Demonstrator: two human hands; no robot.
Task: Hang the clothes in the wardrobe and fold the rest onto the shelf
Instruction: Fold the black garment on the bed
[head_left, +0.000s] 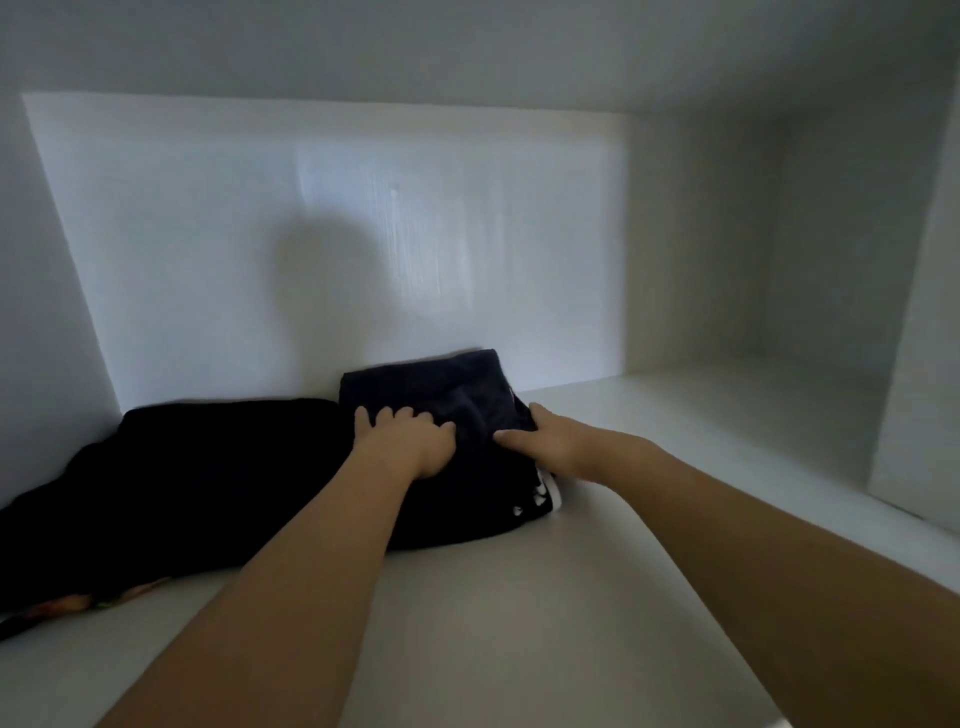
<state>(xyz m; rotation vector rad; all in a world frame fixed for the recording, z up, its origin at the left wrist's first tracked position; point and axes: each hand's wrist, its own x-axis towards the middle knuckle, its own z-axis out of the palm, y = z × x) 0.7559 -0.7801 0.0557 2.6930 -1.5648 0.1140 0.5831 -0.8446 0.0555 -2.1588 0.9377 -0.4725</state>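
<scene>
Left hand (402, 436) pressing down on the folded dark garment (441, 400), fingers curled into the cloth at its near-left part. Right hand (540, 441) cupping the same garment's right edge, thumb lying over the top, fingers hidden behind the fold, so exact grip there impossible to tell. Both hands gripping one bundle, close together but not touching each other.

Probably the placing step: seating a folded piece on the wardrobe shelf (519, 597). Best done by keeping the palms flat and low so the layers do not slide, pushing the bundle back squarely toward the rear wall (260, 234), then lifting both hands off straight up rather than dragging, lest the top fold be pulled open. Worth tucking in the white-marked edge (540, 496) sticking out at the near right, since loose corners tend to unfold.

Inside the white shelf compartment: the folded garment sitting near the back, slightly left of centre, resting on and overlapping a larger black garment (156, 493) that sprawls to the left, less neatly folded, with a strip of coloured print (104, 597) at its near-left edge. Right part of the shelf bare up to the side panel (701, 260). Dim light; fabric details hard to make out.
</scene>
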